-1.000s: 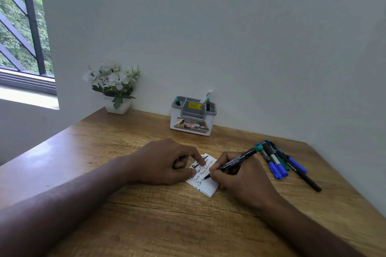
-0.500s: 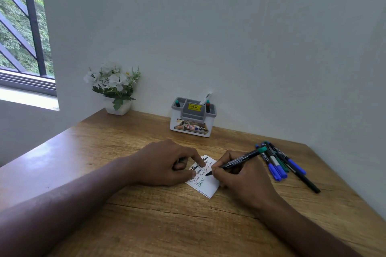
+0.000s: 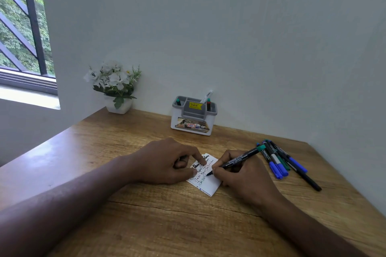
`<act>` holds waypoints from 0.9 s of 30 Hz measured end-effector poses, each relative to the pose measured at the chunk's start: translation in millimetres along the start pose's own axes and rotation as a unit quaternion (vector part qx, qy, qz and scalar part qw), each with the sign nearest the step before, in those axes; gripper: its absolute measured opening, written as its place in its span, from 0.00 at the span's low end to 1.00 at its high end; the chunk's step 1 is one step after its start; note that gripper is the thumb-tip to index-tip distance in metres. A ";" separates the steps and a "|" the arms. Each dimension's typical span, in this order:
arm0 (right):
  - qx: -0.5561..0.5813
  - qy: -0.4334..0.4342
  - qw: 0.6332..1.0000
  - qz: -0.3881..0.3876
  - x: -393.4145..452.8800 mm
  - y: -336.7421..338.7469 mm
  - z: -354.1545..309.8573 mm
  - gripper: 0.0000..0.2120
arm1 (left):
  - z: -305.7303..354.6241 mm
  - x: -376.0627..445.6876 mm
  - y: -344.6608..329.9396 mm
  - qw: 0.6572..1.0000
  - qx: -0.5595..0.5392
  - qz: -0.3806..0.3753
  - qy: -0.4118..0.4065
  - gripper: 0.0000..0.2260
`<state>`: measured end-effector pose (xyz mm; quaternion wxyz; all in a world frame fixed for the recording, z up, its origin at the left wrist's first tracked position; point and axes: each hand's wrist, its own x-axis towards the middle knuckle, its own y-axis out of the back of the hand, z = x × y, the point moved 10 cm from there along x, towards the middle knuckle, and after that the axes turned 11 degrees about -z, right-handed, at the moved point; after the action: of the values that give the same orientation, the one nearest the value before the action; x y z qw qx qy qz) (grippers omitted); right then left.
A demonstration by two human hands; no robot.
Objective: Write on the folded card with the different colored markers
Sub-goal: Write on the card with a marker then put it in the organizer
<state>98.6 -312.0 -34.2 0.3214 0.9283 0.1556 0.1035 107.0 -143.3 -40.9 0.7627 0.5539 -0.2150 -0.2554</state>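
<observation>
From the head camera, your right hand (image 3: 240,175) pinches a black marker with a green end cap (image 3: 236,159). Its tip rests on the small white folded card (image 3: 208,183), which lies on the wooden desk (image 3: 146,215) between your two hands. The marker's long axis runs from the tip at the near left up to the cap at the far right, so any next stroke starts just left of your right fingertips. Your left hand (image 3: 167,162) pins the card's left part, index finger and thumb pressing flat on it, the other fingers curled under. The card's long axis slants from far left to near right, and its near right corner is still blank. The loose bundle of blue, green and black markers (image 3: 282,162) lies right of your right hand, the nearer one for a colour change.
</observation>
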 end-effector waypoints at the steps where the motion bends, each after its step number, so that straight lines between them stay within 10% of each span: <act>1: 0.000 -0.001 1.000 -0.002 -0.2 -0.6 0.3 0.02 | 0.1 -0.1 0.1 1.000 0.000 0.000 0.000 0.14; 27: 0.009 -0.015 1.000 0.022 3.0 4.6 5.3 0.03 | -1.2 -0.8 0.6 1.000 0.015 -0.001 0.008 0.15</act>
<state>103.9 -317.4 -35.1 0.3127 0.9359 0.1312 0.0952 107.2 -141.8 -40.7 0.7557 0.5678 -0.2118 -0.2485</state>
